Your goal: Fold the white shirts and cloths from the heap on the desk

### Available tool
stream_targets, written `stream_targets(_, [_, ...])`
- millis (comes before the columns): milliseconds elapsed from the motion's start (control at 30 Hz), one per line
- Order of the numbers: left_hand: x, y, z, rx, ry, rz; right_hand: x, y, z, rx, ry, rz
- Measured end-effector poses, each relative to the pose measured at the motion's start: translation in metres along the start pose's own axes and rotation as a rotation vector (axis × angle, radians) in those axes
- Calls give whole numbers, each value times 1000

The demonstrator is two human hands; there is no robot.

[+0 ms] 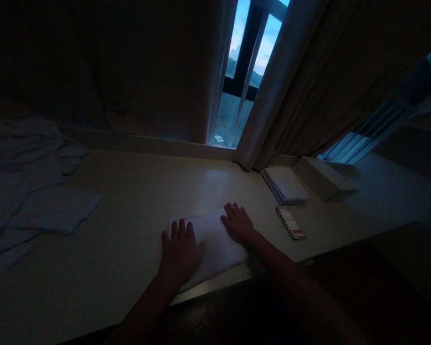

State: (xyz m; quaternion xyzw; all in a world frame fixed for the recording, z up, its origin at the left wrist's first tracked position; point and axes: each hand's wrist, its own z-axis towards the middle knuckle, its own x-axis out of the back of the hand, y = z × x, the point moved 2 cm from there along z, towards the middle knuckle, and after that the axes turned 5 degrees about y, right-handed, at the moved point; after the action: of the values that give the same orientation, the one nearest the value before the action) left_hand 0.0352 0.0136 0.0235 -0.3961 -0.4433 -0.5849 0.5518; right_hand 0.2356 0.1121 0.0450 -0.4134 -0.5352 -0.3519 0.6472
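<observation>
A white folded cloth [215, 244] lies flat on the pale tabletop [129, 191], close to its front edge. My left hand [181, 251] rests open on the cloth's left side, fingers pointing away from me. On its right side lies my right hand [239, 223], also open, with the fingertips near the far right corner. Neither hand grips anything. To the right, toward the back, sits a stack of folded white cloths [285, 184].
A loose heap of white cloths [53, 206] spreads over the left of the table. A pixelated oblong item [290, 223] lies right of my right hand. Behind the stack is a pale box [325, 177]. Curtains [287, 86] and a window [244, 72] stand along the back. The room is dim.
</observation>
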Motion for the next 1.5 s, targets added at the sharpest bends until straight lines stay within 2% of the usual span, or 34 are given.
stream_targets(133, [9, 2, 5, -11, 27, 17, -3, -6, -1, -16, 11, 3])
stream_targets(200, [15, 10, 11, -64, 57, 10, -3, -8, -1, -16, 20, 2])
stream_targets(367, [17, 58, 34, -334, 79, -176, -5, -6, 0, -7, 32, -36])
stream_targets(467, [4, 79, 49, -300, -9, -250, -8, -4, 1, 3, -3, -67])
stream_targets(533, [-5, 80, 53, -235, -53, -249, -9, -4, 1, -3, 12, -72])
stream_targets(633, [-13, 61, 48, -149, -24, -195, -9, -6, 0, -30, 47, -45])
stream_targets(800, [-12, -7, 21, 47, 9, -66, -6, -9, -3, -46, 63, 6])
stream_targets(867, [-9, -29, 10, 75, 0, -39, -5, -9, -4, -51, 57, 14])
stream_targets(933, [-6, -43, 1, 54, -3, -26, -5, -9, -4, -56, 60, 24])
stream_targets(1033, [-4, -47, -6, 24, 19, -11, -5, -9, -5, -58, 70, 39])
stream_targets(1233, [-3, -48, -1, 84, 56, -76, -4, -12, -9, -122, 75, 30])
stream_targets(1433, [19, -62, -3, 163, 19, -295, 6, -23, -45, -344, 188, -153])
stream_targets(1500, [25, -62, -8, 175, -2, -318, 11, -31, -58, -379, 158, -230])
